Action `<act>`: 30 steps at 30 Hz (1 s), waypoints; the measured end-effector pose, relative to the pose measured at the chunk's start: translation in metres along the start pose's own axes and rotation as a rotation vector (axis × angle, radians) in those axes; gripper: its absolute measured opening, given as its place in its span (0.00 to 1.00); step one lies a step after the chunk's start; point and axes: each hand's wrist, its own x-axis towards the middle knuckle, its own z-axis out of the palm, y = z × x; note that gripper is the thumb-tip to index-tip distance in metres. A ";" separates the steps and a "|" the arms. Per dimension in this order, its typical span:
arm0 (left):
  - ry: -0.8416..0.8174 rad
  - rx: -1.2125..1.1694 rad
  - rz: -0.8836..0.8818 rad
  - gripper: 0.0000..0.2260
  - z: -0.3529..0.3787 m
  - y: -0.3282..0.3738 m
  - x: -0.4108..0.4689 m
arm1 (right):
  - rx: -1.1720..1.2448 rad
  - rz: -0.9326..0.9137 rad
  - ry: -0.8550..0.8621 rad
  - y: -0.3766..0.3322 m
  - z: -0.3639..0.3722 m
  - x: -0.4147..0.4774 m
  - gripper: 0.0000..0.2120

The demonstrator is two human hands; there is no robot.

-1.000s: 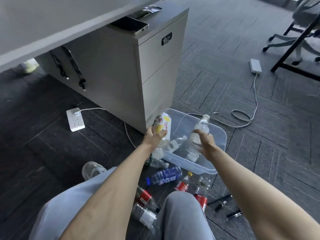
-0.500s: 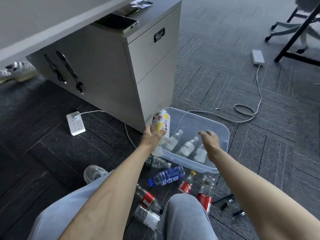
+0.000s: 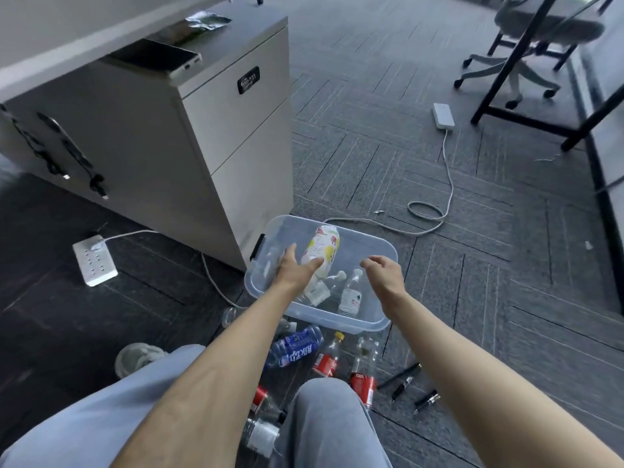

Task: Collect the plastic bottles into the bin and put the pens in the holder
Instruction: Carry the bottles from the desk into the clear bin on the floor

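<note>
A clear plastic bin (image 3: 388, 250) stands on the floor in front of my knees, with clear bottles (image 3: 351, 298) lying inside. My left hand (image 3: 295, 270) is over the bin's left half and grips a white bottle with yellow print (image 3: 323, 246), tilted neck down. My right hand (image 3: 385, 275) hovers above the bin's right side with fingers apart and nothing in it. More bottles lie on the floor nearer me: a blue-labelled one (image 3: 297, 349), red-labelled ones (image 3: 326, 361) and a clear one (image 3: 260, 434). Three black pens (image 3: 403, 386) lie to their right. No pen holder shows.
A grey drawer cabinet (image 3: 236, 157) stands just left of the bin, under a desk. A white power strip (image 3: 94, 261) and a looped cable (image 3: 425, 216) lie on the carpet. An office chair (image 3: 526, 62) and black table legs are at the far right. My knee (image 3: 327, 423) covers some bottles.
My right hand let go of the clear bottle, which now lies in the bin, and the hand is empty. My left hand carried the printed bottle rightward over the bin.
</note>
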 end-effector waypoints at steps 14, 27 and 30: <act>0.001 0.326 0.020 0.23 -0.062 0.040 -0.057 | -0.071 -0.104 -0.030 -0.067 -0.015 -0.049 0.16; 0.295 0.328 0.227 0.20 -0.200 0.110 -0.206 | -0.093 -0.444 -0.185 -0.202 0.010 -0.203 0.12; 0.419 0.303 0.286 0.19 -0.240 0.115 -0.253 | -0.070 -0.534 -0.247 -0.232 0.026 -0.251 0.15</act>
